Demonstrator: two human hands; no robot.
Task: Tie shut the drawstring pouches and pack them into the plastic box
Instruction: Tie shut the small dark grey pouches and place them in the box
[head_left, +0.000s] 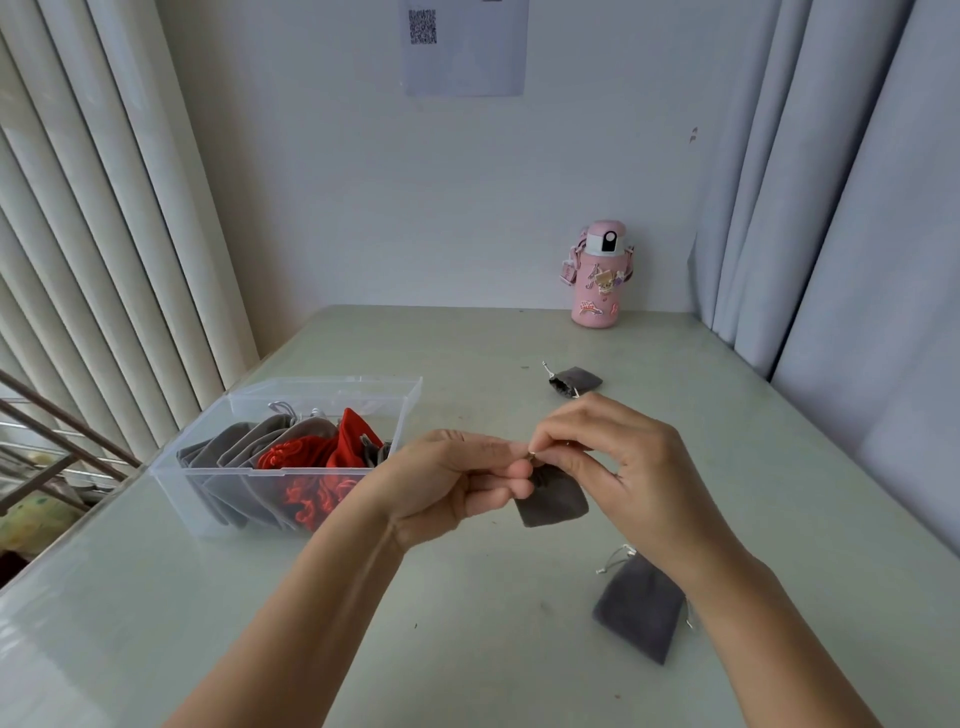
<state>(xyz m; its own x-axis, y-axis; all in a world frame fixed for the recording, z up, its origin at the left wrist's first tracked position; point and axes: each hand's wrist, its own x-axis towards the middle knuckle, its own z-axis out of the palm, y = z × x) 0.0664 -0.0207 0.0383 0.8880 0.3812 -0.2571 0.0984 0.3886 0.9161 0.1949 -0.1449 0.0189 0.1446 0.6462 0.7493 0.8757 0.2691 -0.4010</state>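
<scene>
Tying off the held pouch (553, 506), hanging above the table (467, 649) just right of the plastic box (208, 499), left hand (447, 483) and right hand (618, 457) both pinching its cord at the gathered mouth, fingertips almost meeting. Likely needing next a snug pull on the knot, then carrying leftward into the box among the packed pouches (311, 457). Lying loose on the table, waiting their turn: the far pouch (576, 381) and the near pouch (641, 605).

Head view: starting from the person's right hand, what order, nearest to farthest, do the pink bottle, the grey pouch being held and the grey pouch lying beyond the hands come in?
From the right hand:
1. held grey pouch, hanging at its fingertips.
2. loose grey pouch, lying on the table just beyond.
3. pink bottle, at the table's far edge.
</scene>
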